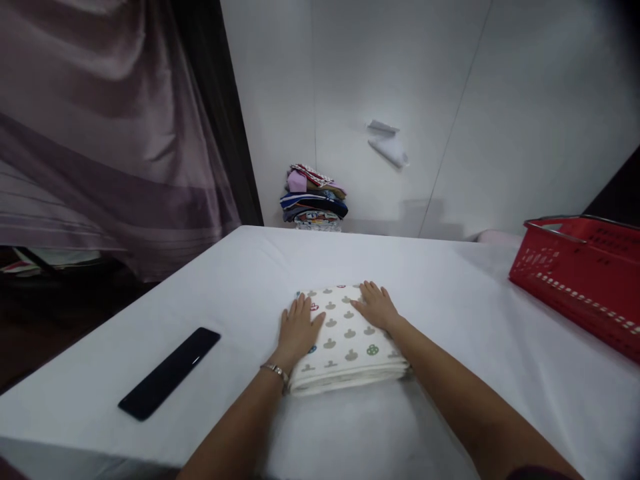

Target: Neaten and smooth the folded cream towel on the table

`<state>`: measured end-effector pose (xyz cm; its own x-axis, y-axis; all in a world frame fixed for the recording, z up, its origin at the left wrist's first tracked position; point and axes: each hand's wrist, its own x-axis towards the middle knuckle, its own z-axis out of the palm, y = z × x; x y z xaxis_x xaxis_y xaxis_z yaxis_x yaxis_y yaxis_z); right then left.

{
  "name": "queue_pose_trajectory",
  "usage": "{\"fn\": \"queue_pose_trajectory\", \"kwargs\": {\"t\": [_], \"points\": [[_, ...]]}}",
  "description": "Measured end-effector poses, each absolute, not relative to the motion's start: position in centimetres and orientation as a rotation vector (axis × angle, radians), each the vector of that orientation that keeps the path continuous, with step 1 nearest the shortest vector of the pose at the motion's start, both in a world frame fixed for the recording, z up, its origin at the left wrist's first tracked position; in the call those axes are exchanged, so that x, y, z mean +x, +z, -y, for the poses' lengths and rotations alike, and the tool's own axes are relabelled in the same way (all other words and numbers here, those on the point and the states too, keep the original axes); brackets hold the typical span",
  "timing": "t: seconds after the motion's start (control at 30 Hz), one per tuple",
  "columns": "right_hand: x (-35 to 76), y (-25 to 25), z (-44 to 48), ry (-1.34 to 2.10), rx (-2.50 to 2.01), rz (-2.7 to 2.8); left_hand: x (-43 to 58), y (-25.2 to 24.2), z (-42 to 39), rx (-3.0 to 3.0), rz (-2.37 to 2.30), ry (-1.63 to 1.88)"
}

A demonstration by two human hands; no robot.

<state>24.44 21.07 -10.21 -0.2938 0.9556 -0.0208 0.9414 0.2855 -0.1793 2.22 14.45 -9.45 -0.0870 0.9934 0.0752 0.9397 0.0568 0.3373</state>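
Observation:
A folded white cloth [345, 337] printed with grey, green, red and blue motifs lies on the white-covered table [240, 280] in front of me. Its layers show along the near edge. My left hand [298, 328] rests flat on the cloth's left side, fingers outstretched and thumb apart. On the upper right part of the cloth lies my right hand [376, 307], also with its fingers extended. Neither hand grips the fabric. A bracelet or watch [277, 372] circles my left wrist.
To the left on the table is a black phone [170, 373]. A red plastic basket [570, 280] stands at the right. Beyond the far edge rises a stack of folded clothes [315, 200] by the white wall. A mauve curtain [125, 133] hangs at the left.

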Motion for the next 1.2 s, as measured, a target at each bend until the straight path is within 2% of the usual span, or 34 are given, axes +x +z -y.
{"fn": "queue_pose_trajectory", "kwargs": {"t": [0.23,0.43,0.6,0.7,0.8,0.97,1.2], "points": [[24.4,-8.8,-20.8,0.26,-1.84,2.459,1.9,-9.6,-14.9,1.893,-2.099,0.456],[25.1,-9.1,-15.1,0.055,-1.645,2.463,1.7,-7.6,-13.4,1.825,-2.093,0.409],[26.0,-10.7,-13.5,0.239,-1.676,2.414,2.1,-9.1,-11.5,1.978,-1.974,0.483],[26.8,-10.3,-14.0,0.468,-1.617,2.278,1.8,-9.5,-11.5,1.865,-1.894,0.6],[28.6,-10.2,-13.8,0.651,-1.579,1.906,0.6,-9.5,-10.5,1.674,-1.926,0.786],[31.9,-11.4,-11.6,0.869,-1.722,1.57,-0.8,-9.9,-6.2,1.331,-2.003,0.985],[32.1,-12.0,-10.5,0.869,-1.685,1.621,1.1,-8.5,-3.8,1.406,-2.009,0.873]]}}
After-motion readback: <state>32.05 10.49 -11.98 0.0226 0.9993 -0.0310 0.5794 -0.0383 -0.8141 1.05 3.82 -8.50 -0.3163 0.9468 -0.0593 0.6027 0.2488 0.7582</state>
